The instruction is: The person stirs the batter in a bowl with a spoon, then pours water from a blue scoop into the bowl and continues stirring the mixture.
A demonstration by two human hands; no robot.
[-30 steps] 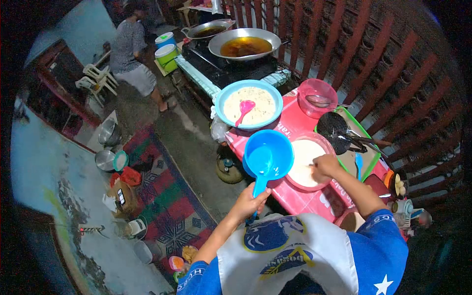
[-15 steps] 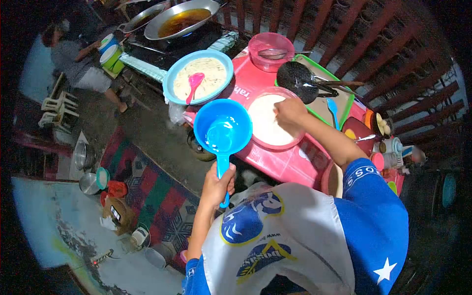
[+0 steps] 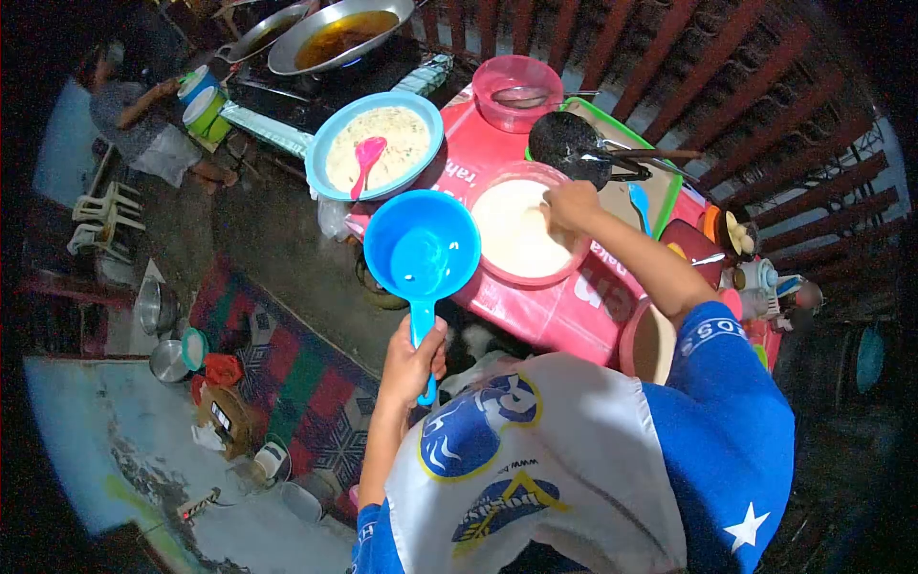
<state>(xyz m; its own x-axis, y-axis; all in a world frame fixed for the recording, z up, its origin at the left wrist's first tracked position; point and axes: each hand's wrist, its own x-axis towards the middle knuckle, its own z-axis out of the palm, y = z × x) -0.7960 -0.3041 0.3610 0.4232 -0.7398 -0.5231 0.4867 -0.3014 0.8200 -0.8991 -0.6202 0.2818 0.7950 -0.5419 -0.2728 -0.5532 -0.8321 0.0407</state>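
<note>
My left hand point(image 3: 411, 364) is wrapped round the handle of a blue dipper point(image 3: 422, 244), which is held level beside the table with a little clear water in it. My right hand point(image 3: 572, 208) reaches into a pink bowl point(image 3: 528, 277) of white batter point(image 3: 512, 230). Its fingertips dip into the batter, so whether they hold anything is hidden. Left of that bowl, a light blue basin point(image 3: 316, 158) contains a creamy mixture with bits in it, and a pink spoon point(image 3: 366, 163) rests there.
A wok of oil point(image 3: 344, 38) sits on the stove at the back. A pink bowl with a strainer point(image 3: 517, 94), a black pan point(image 3: 569, 151) and a green-rimmed tray point(image 3: 674, 201) stand on the pink-covered table point(image 3: 574, 320). Another person point(image 3: 143, 110) is at far left.
The view has shifted slightly, so the table and basins sit a little further left. My right hand has shifted within the batter. The dipper stays in my left hand.
</note>
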